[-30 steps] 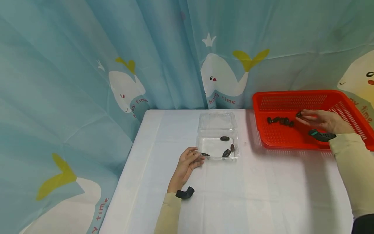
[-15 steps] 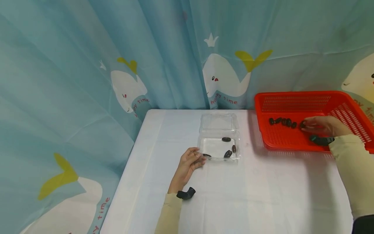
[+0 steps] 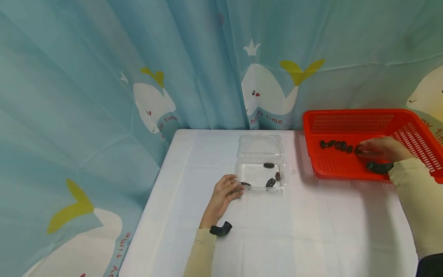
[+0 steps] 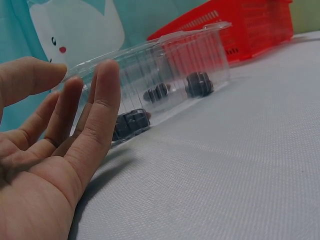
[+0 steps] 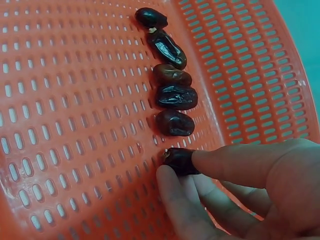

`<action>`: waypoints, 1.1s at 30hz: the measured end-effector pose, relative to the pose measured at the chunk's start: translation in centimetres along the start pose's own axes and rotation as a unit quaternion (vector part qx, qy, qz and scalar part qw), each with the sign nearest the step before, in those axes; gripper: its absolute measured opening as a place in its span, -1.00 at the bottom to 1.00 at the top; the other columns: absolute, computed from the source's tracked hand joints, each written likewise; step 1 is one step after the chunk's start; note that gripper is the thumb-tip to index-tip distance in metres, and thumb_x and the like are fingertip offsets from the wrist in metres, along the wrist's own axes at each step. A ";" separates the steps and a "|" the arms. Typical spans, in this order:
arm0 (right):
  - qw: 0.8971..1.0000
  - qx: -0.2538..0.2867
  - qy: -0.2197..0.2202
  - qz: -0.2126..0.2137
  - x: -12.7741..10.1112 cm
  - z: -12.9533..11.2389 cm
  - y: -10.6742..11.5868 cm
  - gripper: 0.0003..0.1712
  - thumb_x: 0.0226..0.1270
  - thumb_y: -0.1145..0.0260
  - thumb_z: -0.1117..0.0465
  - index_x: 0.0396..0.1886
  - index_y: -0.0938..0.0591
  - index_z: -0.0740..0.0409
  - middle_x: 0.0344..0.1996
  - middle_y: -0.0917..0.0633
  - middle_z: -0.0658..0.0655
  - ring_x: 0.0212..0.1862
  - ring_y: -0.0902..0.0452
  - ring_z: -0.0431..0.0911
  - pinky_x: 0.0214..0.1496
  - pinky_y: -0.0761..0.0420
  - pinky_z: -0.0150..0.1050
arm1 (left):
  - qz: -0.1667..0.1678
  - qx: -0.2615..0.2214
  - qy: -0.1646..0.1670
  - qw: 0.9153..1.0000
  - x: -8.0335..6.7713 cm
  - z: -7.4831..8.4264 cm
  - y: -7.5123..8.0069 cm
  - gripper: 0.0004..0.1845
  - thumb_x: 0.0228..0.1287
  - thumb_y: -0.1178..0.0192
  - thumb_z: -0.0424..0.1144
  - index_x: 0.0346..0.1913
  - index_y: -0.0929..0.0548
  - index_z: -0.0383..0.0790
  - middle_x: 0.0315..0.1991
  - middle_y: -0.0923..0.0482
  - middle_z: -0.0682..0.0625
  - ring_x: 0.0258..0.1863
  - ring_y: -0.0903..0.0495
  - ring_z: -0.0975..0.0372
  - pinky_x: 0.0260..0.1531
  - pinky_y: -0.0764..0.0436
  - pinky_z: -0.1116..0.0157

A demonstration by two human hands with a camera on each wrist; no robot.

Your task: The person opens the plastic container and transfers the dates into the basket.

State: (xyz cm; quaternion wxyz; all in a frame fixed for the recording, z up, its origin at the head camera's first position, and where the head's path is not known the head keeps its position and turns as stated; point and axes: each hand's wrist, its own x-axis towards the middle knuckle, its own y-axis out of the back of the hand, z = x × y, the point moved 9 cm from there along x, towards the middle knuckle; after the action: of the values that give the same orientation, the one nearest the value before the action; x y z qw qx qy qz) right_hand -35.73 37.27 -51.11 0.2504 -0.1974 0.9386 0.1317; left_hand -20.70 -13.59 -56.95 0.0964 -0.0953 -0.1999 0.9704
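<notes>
In the red basket (image 3: 325, 163), my right hand (image 3: 382, 149) pinches a dark, glossy date (image 5: 180, 161) between thumb and fingers, low over the perforated floor. Several more dates lie in a row beyond it, the nearest a brown-black date (image 5: 175, 123). My left hand (image 3: 223, 192) touches the near left corner of a clear plastic clamshell box (image 3: 254, 169), its fingers fairly straight along the wall and rim. The lid stands open toward the back. Several dates lie apart in the box, including one date (image 3: 268, 165) at the back and another (image 3: 270, 182) by the front wall.
A white cloth covers the table (image 3: 277, 231). Behind and to the left hangs a blue curtain (image 3: 200, 77) with whale prints, close to the table's far edge. The basket stands right of the box, with a strip of cloth between them.
My right hand has lowered toward the basket floor with the date, slightly nearer to me. The left hand keeps its place at the box corner. The head view has shifted slightly.
</notes>
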 end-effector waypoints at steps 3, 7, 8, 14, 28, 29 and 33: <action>0.999 0.022 0.038 0.013 -0.2 -0.6 -0.3 -0.32 0.74 0.17 0.22 -0.33 -0.83 -0.33 -0.34 -0.78 -0.29 -0.26 -0.75 -0.33 -0.19 -0.73 -0.45 | -0.001 -0.001 0.000 1.000 0.0 0.0 0.0 -0.53 0.61 -0.06 -0.36 0.43 -0.26 -0.44 -0.07 -0.61 0.02 0.01 -0.75 0.22 0.09 -0.75 0.30; 0.996 0.039 0.084 0.009 -0.3 -1.1 -0.7 -0.31 0.72 0.19 0.30 -0.30 -0.85 -0.22 -0.33 -0.80 -0.24 -0.26 -0.76 -0.32 -0.21 -0.74 -0.45 | -0.001 -0.004 0.001 1.000 0.0 0.0 0.0 -0.52 0.60 -0.09 -0.36 0.42 -0.26 -0.44 -0.07 -0.61 0.02 0.01 -0.75 0.22 0.08 -0.75 0.31; 0.996 0.032 0.084 0.010 -0.4 -1.1 -0.7 -0.30 0.73 0.20 0.29 -0.31 -0.85 -0.25 -0.33 -0.80 -0.26 -0.26 -0.76 -0.33 -0.21 -0.72 -0.47 | 0.000 -0.006 0.002 1.000 0.0 0.0 0.0 -0.53 0.60 -0.09 -0.36 0.42 -0.27 -0.44 -0.07 -0.60 0.01 0.01 -0.75 0.22 0.08 -0.75 0.31; 0.995 0.010 0.099 0.018 -1.0 -1.5 -1.1 -0.28 0.72 0.20 0.30 -0.33 -0.83 -0.33 -0.33 -0.79 -0.31 -0.28 -0.74 -0.38 -0.22 -0.68 -0.53 | 0.001 -0.002 0.001 1.000 0.0 0.0 0.1 -0.55 0.60 -0.09 -0.35 0.41 -0.29 -0.42 -0.08 -0.60 0.03 0.01 -0.76 0.21 0.08 -0.75 0.29; 0.994 -0.043 0.085 0.055 -1.7 -2.5 -1.2 -0.40 0.70 0.06 0.20 -0.36 -0.77 -0.49 -0.32 -0.73 -0.40 -0.24 -0.72 -0.36 -0.19 -0.72 -0.45 | -0.001 0.008 -0.001 1.000 0.0 0.0 0.1 -0.53 0.60 -0.10 -0.33 0.42 -0.29 -0.41 -0.07 -0.61 0.03 0.02 -0.75 0.21 0.10 -0.75 0.28; 0.995 -0.037 0.082 0.052 -1.7 -2.6 -1.2 -0.40 0.70 0.07 0.21 -0.36 -0.77 -0.47 -0.32 -0.73 -0.39 -0.25 -0.72 -0.36 -0.19 -0.73 -0.45 | -0.001 0.008 -0.001 1.000 0.0 0.0 0.1 -0.53 0.60 -0.10 -0.33 0.42 -0.29 -0.42 -0.07 -0.61 0.02 0.02 -0.75 0.22 0.10 -0.75 0.28; 0.997 -0.024 0.063 0.046 -1.4 -3.2 -1.6 -0.40 0.72 0.06 0.22 -0.40 -0.71 -0.47 -0.34 -0.72 -0.40 -0.23 -0.72 -0.41 -0.15 -0.75 -0.45 | -0.003 0.011 -0.001 1.000 0.2 0.0 0.1 -0.51 0.60 -0.10 -0.34 0.43 -0.26 -0.45 -0.07 -0.61 0.03 0.01 -0.75 0.22 0.08 -0.75 0.30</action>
State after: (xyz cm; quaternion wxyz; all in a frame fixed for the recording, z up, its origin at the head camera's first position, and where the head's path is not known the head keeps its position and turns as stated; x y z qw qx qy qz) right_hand -35.21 35.19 -47.92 0.1800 -0.1675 0.9571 0.1530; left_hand -20.89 -13.64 -57.07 0.0998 -0.0923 -0.1897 0.9724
